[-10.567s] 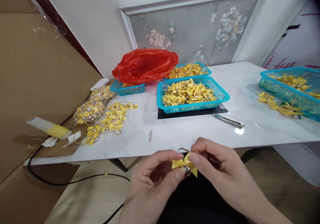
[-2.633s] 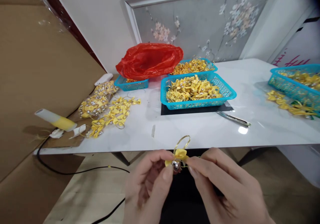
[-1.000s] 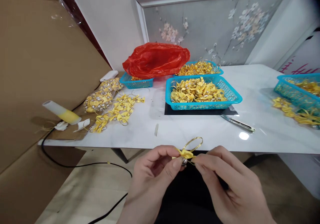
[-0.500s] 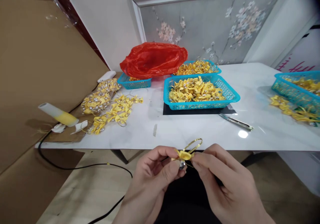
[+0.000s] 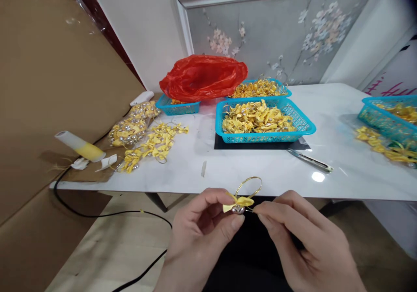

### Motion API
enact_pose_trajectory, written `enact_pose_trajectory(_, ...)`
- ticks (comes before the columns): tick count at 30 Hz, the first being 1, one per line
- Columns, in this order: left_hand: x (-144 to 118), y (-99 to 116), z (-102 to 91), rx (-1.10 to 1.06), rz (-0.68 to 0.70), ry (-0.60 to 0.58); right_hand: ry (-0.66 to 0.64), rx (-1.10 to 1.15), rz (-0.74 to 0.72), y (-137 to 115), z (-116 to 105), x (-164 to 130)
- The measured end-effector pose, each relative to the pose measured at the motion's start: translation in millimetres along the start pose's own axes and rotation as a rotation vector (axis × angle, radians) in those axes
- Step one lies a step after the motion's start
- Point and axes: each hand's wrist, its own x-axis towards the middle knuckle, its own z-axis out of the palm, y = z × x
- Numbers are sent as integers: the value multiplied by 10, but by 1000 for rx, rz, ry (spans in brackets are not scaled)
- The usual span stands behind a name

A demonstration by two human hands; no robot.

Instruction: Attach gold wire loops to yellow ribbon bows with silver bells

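In front of the table edge, my left hand (image 5: 203, 229) pinches a small yellow ribbon bow (image 5: 245, 201) between thumb and fingers. A round silver bell (image 5: 238, 210) sits just under the bow, and a gold cord loop (image 5: 249, 178) rises above it. My right hand (image 5: 301, 229) is closed, thumb against forefinger, on a thin gold tie end (image 5: 250, 210) that comes out beside the bell. The rest of the tie end is hidden in the right fingertips.
A blue basket (image 5: 265, 138) of yellow bows stands mid-table, with more baskets behind and at right. A red plastic bag (image 5: 203, 79) lies at the back. A utility knife (image 5: 311, 160) rests at right; loose bows (image 5: 159, 140) and a tube (image 5: 80, 146) are at left.
The bow has turned so the bell faces me and the cord loop stands more open. My right fingers have shifted from the bow's side to the tie end by the bell.
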Motion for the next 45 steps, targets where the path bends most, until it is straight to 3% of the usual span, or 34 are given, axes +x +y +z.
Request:
enact_pose_trajectory(6,-8,-9,-11,0,7,-24,48,5,-5,-14,42,11)
enact_pose_trajectory(15,2,19,-6,-104,-149,-1,3,15,-2,6,50,4)
enact_pose_trajectory(31,-12,-11,-6,-137,-122,-2,-7,60,63,45,37,12)
enact_pose_trajectory(34,7,-47,-13,-79,-59,8,24,32,47,18,16,-25)
enact_pose_trajectory(39,16,-64,24,152,161,75,172,125,55,-111,85,-79)
enact_pose_trajectory(45,-13,-22,109,230,291,130,119,-10,23,-77,156,-24)
